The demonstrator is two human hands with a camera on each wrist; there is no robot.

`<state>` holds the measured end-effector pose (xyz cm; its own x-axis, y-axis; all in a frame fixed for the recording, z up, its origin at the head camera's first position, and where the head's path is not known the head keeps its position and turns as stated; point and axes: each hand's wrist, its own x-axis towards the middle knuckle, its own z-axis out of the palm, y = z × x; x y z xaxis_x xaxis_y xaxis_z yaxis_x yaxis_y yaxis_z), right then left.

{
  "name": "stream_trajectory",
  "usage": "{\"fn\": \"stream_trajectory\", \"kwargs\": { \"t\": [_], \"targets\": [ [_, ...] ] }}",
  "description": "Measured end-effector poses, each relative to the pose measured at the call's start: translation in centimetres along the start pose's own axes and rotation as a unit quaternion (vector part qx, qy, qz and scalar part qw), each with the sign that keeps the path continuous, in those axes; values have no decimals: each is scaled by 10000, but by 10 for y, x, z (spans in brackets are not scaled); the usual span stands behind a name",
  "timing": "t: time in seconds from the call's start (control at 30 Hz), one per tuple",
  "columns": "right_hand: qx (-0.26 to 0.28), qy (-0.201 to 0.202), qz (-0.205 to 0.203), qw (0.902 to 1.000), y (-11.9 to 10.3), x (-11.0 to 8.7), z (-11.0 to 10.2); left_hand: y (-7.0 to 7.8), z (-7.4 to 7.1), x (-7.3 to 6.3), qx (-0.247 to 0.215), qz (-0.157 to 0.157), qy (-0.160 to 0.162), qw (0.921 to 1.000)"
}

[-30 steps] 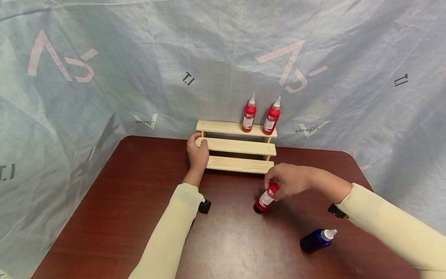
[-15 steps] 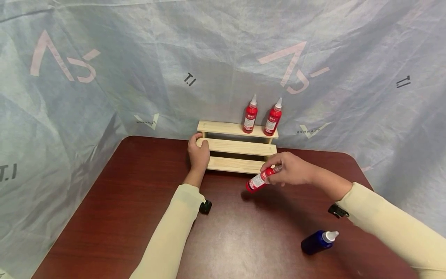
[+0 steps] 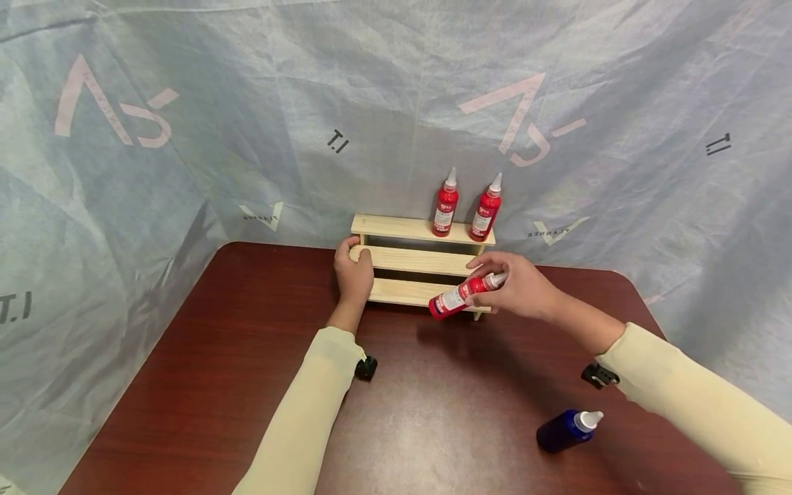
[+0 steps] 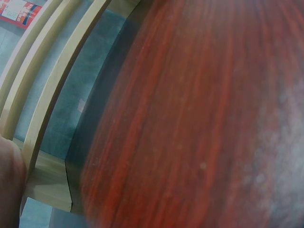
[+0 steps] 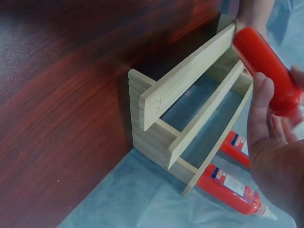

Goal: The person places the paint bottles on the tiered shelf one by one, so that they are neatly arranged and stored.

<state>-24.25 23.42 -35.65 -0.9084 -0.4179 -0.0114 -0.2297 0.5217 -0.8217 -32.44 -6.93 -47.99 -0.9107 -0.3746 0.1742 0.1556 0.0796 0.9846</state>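
A three-tier wooden rack [image 3: 427, 261] stands at the back of the table. My left hand [image 3: 354, 275] grips its left end, thumb over the middle board. In front of the rack's right side, my right hand [image 3: 520, 285] holds a red squeeze bottle [image 3: 454, 300] near its white nozzle, tilted with the base down to the left. The right wrist view shows the thumb along this red bottle [image 5: 263, 64]. Two more red bottles, one [image 3: 445, 210] left of the other [image 3: 485, 214], stand upright on the top board. In the left wrist view the rack's boards [image 4: 61, 71] show beside the hand.
A dark blue bottle [image 3: 564, 432] with a white nozzle is at the front right of the brown table [image 3: 247, 385]. A grey printed cloth [image 3: 278, 103] hangs behind and beside the table.
My right hand has lifted the red bottle off the table and carried it up toward the rack, tipping it closer to horizontal. My left hand stays on the rack's left end.
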Motion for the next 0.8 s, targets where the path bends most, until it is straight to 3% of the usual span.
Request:
{"fn": "stream_trajectory", "kwargs": {
  "t": [0.23,0.57,0.8],
  "targets": [
    [468,427,26,9980,3,5,-1,-3,1,1,-11,-3,46,10000],
    [1113,507,387,9917,2,9,1,-2,5,0,58,-14,149,9999],
    [2078,405,607,9754,0,13,5,-1,5,0,187,85,194,9996]
  ]
}}
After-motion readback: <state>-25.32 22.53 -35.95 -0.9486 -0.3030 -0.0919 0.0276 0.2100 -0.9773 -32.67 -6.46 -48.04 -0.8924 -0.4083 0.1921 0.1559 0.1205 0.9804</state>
